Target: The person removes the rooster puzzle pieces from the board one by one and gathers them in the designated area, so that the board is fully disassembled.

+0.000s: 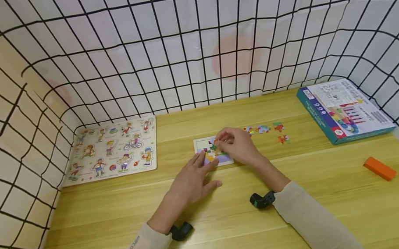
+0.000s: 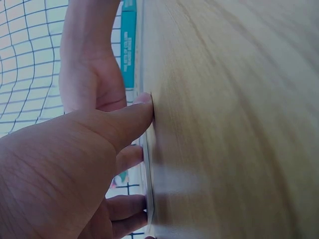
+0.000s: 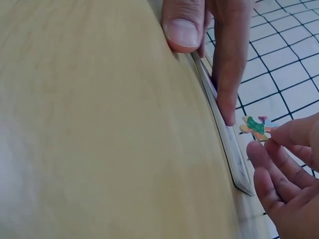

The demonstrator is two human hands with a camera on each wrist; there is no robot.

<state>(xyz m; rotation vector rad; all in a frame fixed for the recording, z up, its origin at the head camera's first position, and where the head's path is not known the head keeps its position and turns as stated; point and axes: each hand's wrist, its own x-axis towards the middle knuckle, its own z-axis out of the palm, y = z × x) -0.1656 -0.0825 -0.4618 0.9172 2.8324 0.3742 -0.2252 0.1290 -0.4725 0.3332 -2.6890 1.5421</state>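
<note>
A small jigsaw puzzle board (image 1: pixel 198 144) with a pale rim lies at the middle of the table, partly filled with colourful pieces. My left hand (image 1: pixel 190 181) rests on its near left side, the fingers extended over the pieces and the thumb out to the side. Above the board, my right hand (image 1: pixel 239 146) pinches a jigsaw piece (image 3: pixel 256 127) between thumb and fingers. Green, orange and yellow show on that piece, which is held up from the board in the right wrist view. The right hand covers the board's right side in the head view.
Several loose jigsaw pieces (image 1: pixel 263 129) lie right of the board. A wooden picture board (image 1: pixel 108 151) with figures is at the back left. At the back right sits a teal-edged box (image 1: pixel 347 109), with an orange block (image 1: pixel 380 168) nearer. Black-grid walls (image 1: pixel 186 46) enclose the table.
</note>
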